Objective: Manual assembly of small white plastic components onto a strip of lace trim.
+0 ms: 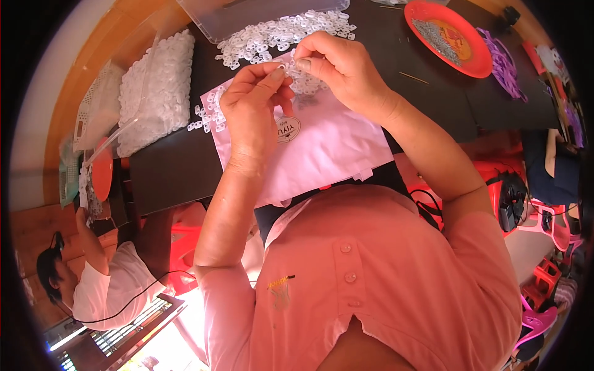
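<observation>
The left hand (250, 105) pinches a small white piece (282, 65) between thumb and finger, above the far part of a pink cloth bag (331, 142) on the dark table (433, 102). The right hand (349, 71) is just to the right and slightly farther, its thumb and forefinger drawn together and pointing left, so the piece lies between the two sets of fingertips, nearer the left. The piece is too small here to tell its long axis, or whether the right fingertips grasp anything. Loose white pieces (307, 83) lie on the bag below the right hand; a larger white heap (266, 38) lies beyond both hands, and a smaller white cluster (212, 111) to the left of the left hand.
</observation>
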`<state>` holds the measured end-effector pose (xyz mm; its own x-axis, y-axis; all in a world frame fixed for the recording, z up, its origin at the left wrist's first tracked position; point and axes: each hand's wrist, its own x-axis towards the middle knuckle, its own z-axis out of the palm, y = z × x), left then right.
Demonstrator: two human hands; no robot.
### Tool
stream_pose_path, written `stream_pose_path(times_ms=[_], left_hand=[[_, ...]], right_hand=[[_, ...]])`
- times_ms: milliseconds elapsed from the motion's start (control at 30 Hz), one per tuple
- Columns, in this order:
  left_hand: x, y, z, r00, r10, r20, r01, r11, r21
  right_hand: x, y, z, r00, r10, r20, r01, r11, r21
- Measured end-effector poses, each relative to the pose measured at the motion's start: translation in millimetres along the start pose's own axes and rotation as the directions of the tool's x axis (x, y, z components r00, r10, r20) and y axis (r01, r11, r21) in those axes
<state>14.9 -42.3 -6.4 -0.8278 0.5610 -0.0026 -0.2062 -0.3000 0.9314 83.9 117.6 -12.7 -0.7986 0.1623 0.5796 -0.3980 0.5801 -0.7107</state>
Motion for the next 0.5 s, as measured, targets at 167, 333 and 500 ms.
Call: stream_pose_path(times_ms=[167,333,500], left_hand=[[1.8,-3.5,3.0,0.999,0.042,0.002,-0.042,0.999,-0.007],[1.9,-7.3,0.8,0.999,0.053,0.001,-0.053,0.999,-0.006],[1.4,-6.9,3.6,0.998,0.059,-0.017,-0.060,0.998,-0.016]], right_hand=[[1.0,7.1,1.8,0.995,-0.094,-0.017,0.092,0.993,-0.075],[0.7,4.7,2.5,0.995,-0.103,-0.017,0.101,0.991,-0.089],[1.5,6.4,5.7,0.991,-0.136,-0.022,0.133,0.986,-0.099]])
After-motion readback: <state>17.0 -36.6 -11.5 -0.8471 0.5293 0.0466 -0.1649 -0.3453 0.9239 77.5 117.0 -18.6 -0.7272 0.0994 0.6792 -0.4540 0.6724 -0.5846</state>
